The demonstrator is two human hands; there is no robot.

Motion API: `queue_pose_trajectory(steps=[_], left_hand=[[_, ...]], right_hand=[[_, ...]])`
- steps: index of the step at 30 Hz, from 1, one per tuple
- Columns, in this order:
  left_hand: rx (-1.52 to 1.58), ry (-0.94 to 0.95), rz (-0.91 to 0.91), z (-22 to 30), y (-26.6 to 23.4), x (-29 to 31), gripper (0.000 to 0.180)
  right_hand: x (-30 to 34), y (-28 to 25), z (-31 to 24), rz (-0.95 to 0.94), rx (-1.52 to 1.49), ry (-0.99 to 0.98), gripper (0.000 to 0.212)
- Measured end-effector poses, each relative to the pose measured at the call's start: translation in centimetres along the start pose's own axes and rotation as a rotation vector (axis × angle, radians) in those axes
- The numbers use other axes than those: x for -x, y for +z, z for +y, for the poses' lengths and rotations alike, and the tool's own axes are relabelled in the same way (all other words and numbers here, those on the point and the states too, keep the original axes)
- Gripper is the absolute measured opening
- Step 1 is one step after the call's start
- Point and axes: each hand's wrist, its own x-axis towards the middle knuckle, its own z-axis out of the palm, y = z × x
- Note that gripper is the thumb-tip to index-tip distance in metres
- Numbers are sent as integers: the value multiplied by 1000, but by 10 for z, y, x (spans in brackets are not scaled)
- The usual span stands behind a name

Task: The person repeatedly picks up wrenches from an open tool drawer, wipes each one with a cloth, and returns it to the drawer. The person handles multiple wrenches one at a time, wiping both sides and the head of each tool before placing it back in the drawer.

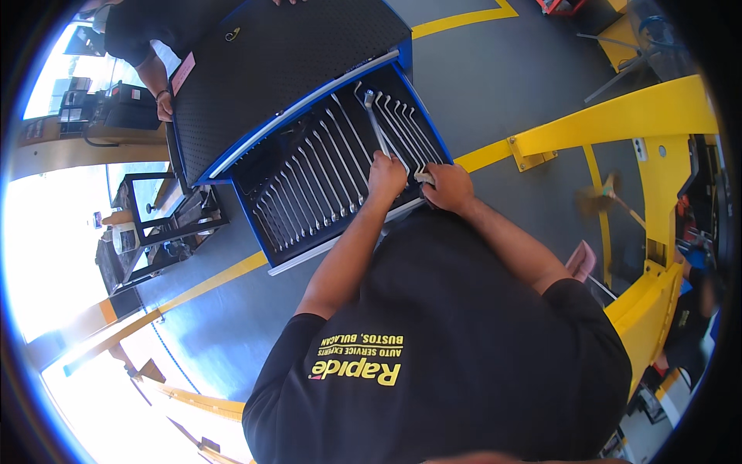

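My left hand (388, 179) is closed around the lower part of a silver wrench (376, 124), which slants up over the open drawer with its head away from me. My right hand (450, 188) is at the drawer's near right corner, its fingers bent round a small greyish rag (424, 178). Below both hands is the pulled-out drawer (290, 260) of a blue tool cabinet. A long row of combination wrenches (309, 182) lies graded by size in its left part, and several offset wrenches (410, 127) lie at the right.
The cabinet's black perforated top (294, 69) lies beyond the drawer. A person's hand (165, 107) rests at its left edge. A yellow lift arm (610, 116) and post stand at the right. At the left is a black metal cart (158, 224). Yellow lines (464, 22) mark the grey floor.
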Motion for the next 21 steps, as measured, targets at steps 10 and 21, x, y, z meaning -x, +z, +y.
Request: queue_pose_trajectory(steps=[10, 21], left_hand=[[-261, 100, -155, 27, -1, -19, 68], [-348, 266, -121, 3, -24, -56, 101]], right_hand=[[4, -3, -5, -13, -31, 71, 26], [18, -5, 6, -57, -86, 17, 47]])
